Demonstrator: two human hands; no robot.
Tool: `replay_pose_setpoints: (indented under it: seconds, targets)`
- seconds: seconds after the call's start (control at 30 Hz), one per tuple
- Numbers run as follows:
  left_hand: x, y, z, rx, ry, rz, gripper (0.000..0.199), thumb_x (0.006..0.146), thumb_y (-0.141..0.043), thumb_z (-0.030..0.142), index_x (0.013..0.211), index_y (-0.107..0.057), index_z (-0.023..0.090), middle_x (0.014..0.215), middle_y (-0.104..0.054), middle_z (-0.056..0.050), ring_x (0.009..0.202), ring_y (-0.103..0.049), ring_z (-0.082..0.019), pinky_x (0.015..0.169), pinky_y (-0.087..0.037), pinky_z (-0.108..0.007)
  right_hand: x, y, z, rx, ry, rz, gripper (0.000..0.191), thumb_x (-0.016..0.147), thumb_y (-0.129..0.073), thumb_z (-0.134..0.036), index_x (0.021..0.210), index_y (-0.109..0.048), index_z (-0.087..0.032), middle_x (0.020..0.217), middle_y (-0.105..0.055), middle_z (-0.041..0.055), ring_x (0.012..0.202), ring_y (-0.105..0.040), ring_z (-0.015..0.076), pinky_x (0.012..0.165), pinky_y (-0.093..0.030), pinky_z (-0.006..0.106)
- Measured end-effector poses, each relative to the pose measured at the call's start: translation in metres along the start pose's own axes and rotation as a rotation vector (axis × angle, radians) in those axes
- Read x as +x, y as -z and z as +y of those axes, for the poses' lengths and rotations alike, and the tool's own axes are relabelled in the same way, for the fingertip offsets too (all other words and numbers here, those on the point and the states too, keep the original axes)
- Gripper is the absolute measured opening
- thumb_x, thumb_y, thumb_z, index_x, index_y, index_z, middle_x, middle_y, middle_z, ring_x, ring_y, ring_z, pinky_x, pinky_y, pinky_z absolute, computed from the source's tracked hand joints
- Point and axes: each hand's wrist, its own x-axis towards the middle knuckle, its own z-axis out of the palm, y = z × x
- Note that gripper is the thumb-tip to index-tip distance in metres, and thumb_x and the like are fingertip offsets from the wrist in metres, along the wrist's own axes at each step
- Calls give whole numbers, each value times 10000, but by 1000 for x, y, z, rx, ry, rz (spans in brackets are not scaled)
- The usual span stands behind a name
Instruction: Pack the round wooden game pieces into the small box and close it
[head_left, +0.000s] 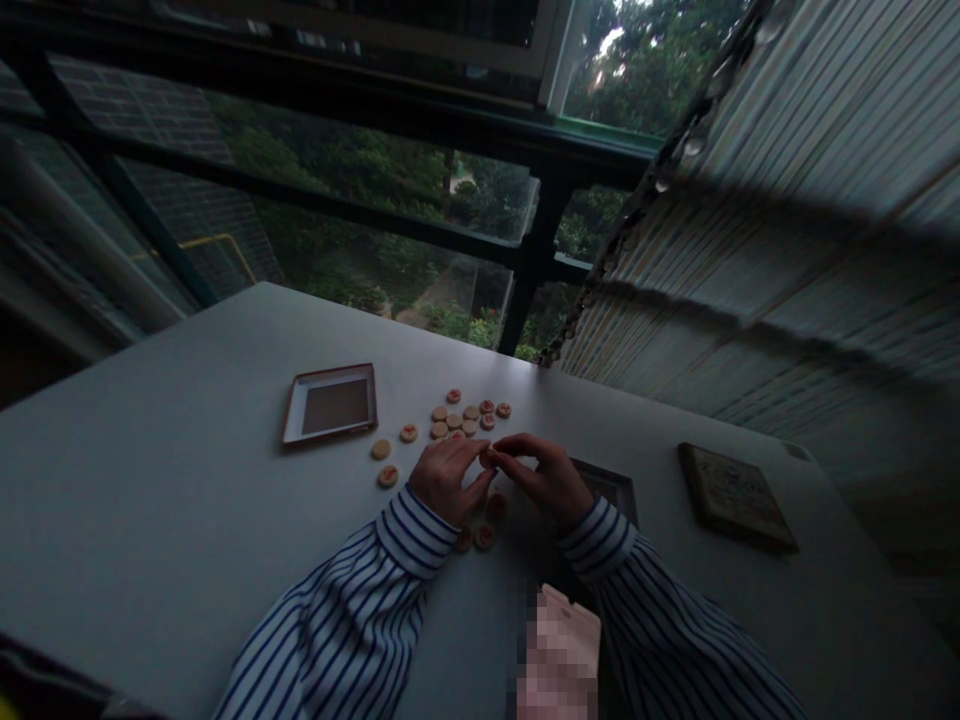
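Between the fingertips of both hands is a small round wooden piece [487,458]. My left hand [450,478] pinches it from the left, and my right hand [546,476] pinches it from the right. Just beyond the hands lies a cluster of round wooden pieces [454,422], some plain and some with red marks. A plain piece [381,449] and a red-marked piece [388,476] rest left of my left hand. Several more marked pieces [484,537] lie below the hands, partly hidden by my left hand and sleeve.
An open shallow box [330,438] stands at the left on the white table [187,480]. Partly behind my right hand is a dark tray [626,492]. A dark carved lid or box [739,497] lies at the right. A pink object [571,625] sits near the front.
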Motion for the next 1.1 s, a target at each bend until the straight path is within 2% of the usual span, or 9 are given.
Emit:
replay_pose_setpoints:
  seconds: [0.13,0.3,0.57,0.8,1.1]
  targets:
    - [0,-1,0,-18,31,-42,161,735,-546,256,866,-588,172,793,-674,-40,767,-611,-189,699,-454,-329,0,1,1,-64,10,12,161,769,-540,-282,848,-613,-162,791,-660,49,738,-605,143,686,-469,265]
    - [-5,-8,-6,62,80,-73,201,741,-541,276,893,-583,151,789,-669,-57,745,-606,-200,666,-445,-335,0,5,8,-210,40,85,153,776,-518,-249,870,-609,-171,789,-653,51,729,-595,146,696,-454,273]
    - [-7,-17,-12,124,101,-228,149,761,-506,287,812,-597,181,796,-649,-42,766,-574,-184,691,-412,-312,2,9,10,-297,20,157,151,780,-500,-233,869,-611,-180,788,-655,44,739,-591,145,708,-440,265]
    - [-6,-20,-9,155,43,-216,144,762,-510,273,772,-636,204,764,-656,-29,731,-566,-175,661,-394,-310,3,11,13,-355,1,183,172,783,-487,-238,884,-615,-184,791,-656,39,721,-588,143,671,-436,252]
    - [-4,-23,-6,183,-28,-199,124,747,-540,261,707,-655,239,719,-660,-15,707,-556,-164,642,-365,-314,3,13,16,-530,-16,179,179,778,-486,-226,893,-620,-199,808,-662,42,768,-582,160,717,-412,278]
